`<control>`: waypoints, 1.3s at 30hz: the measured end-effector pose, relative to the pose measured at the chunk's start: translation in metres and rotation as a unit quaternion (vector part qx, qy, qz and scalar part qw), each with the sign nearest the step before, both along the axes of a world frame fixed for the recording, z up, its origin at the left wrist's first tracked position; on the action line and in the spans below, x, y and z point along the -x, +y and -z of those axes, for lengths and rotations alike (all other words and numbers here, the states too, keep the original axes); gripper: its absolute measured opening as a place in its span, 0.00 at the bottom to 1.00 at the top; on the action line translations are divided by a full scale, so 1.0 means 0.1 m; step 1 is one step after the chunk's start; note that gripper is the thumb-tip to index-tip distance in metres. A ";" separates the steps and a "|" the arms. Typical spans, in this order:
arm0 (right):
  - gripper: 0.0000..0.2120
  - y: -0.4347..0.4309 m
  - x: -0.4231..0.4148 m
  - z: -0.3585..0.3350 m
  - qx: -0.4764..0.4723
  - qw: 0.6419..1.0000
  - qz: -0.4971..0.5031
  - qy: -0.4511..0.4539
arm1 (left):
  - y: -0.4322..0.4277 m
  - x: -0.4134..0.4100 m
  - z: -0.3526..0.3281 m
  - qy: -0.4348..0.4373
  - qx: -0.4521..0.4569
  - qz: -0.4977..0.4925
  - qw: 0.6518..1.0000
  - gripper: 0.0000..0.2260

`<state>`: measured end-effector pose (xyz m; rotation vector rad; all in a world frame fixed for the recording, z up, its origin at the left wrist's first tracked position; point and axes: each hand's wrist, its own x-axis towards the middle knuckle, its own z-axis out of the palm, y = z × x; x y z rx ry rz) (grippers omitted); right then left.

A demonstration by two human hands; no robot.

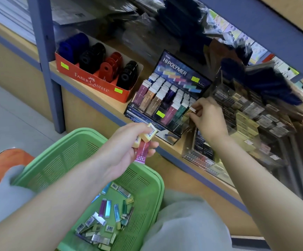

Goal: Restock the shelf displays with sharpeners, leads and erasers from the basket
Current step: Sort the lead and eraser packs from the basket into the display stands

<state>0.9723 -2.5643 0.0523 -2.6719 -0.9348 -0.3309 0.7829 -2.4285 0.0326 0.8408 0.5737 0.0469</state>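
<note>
A green basket (60, 160) sits on my lap with several lead cases and erasers (107, 220) loose on its bottom. My left hand (127, 151) hovers over the basket and grips a pink lead case (143, 151) together with yellow-sleeved erasers (149, 133). My right hand (208, 118) reaches to the right side of the black Hi-Polymer display (181, 69) on the shelf and pinches a small white-ended eraser (193, 109) at its right-hand column. Rows of coloured erasers (161, 98) fill the display.
A red Faber-Castell box (92, 82) of blue, black and red sharpeners stands left of the display. A clear rack (252, 113) of lead cases rises to the right. A blue shelf post (45, 51) stands at left, and an upper shelf rail (274, 28) overhangs.
</note>
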 end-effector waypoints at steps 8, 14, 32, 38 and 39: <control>0.12 0.02 0.39 -0.04 -0.093 0.992 -0.071 0.055 | -0.02 0.08 0.01 -0.026 -0.077 0.039 0.996 0.10; 0.20 -0.11 0.88 0.06 -0.067 0.944 -0.264 0.184 | -0.09 0.05 0.03 -0.020 -0.131 0.084 0.988 0.08; 0.07 -1.24 0.55 -0.03 -0.236 0.956 0.098 0.141 | -0.38 0.03 0.25 -0.016 -0.086 0.139 0.986 0.10; 0.05 -1.62 0.28 0.05 -0.066 0.970 0.181 0.145 | -0.46 0.00 0.29 -0.008 -0.091 0.134 0.987 0.08; 0.05 -1.63 0.26 0.07 -0.030 0.969 0.188 0.157 | -0.47 0.00 0.30 -0.006 -0.086 0.127 0.988 0.08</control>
